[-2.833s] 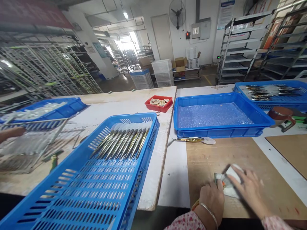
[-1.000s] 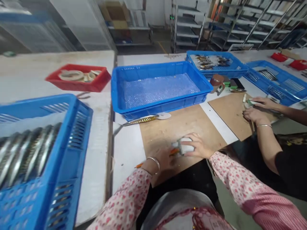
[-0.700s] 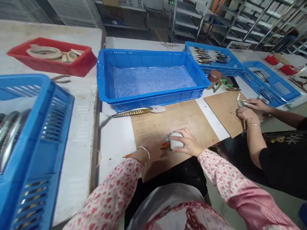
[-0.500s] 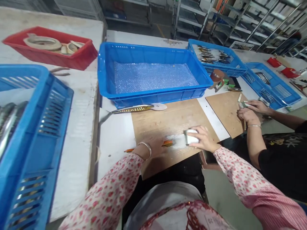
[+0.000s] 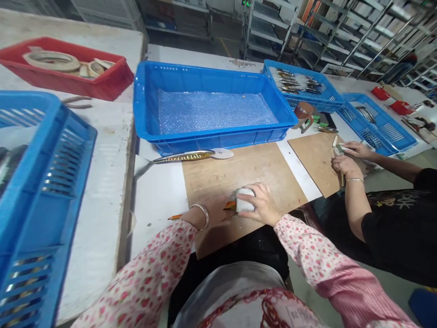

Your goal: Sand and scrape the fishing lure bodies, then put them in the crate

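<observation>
As my right fingers (image 5: 260, 204) grip a white block (image 5: 245, 200) on an orange fishing lure (image 5: 229, 206), my flat, open left hand (image 5: 208, 210) steadies it on the pale wooden board (image 5: 239, 171).

You're standing in a factory workshop (a busy one, by the look): long work benches (image 5: 99, 182), blue plastic crates (image 5: 218, 141), metal fishing lures (image 5: 290, 81) in rows, and tall wire shelving racks (image 5: 262, 32) beyond.

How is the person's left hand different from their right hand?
The left hand wears a metal bangle, but the right hand shows none. The left hand lies flatter, beside an orange piece, while the right hand curls its fingers over a white block. Both hands are on the same wooden board, and both come out of pink flowered sleeves.
</observation>
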Demonstrator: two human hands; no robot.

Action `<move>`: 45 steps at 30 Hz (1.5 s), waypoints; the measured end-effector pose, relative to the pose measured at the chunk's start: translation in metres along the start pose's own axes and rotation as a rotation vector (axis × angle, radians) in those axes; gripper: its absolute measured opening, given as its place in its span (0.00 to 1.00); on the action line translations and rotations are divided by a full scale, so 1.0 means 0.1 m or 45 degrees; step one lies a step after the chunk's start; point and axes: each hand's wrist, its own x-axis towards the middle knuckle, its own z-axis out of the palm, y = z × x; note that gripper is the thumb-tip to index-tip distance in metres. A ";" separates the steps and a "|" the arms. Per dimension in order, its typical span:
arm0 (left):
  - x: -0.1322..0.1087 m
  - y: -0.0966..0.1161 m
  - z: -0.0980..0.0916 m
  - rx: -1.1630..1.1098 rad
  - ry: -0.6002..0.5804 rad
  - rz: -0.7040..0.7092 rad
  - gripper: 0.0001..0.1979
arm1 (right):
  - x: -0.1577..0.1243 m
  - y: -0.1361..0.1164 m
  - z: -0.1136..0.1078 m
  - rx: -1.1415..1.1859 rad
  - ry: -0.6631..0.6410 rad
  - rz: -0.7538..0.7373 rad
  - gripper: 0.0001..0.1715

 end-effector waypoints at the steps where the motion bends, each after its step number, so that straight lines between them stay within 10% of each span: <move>1: -0.03 0.02 0.00 0.024 -0.023 0.010 0.16 | 0.02 -0.01 0.02 0.020 0.000 -0.013 0.33; 9: -0.25 0.17 0.12 0.410 0.088 0.039 0.23 | -0.30 0.35 -0.45 -0.172 -0.063 0.098 0.27; 16: -0.24 0.12 0.22 0.426 0.087 -0.009 0.17 | 0.31 -0.15 -0.12 -0.273 -0.142 0.097 0.30; 22: -0.26 0.15 0.23 0.402 0.079 0.024 0.24 | 0.08 -0.07 -0.40 -0.353 -0.145 0.107 0.26; 45: -0.17 0.15 0.19 0.317 0.105 0.004 0.16 | 0.13 -0.06 -0.36 -0.392 -0.205 0.200 0.23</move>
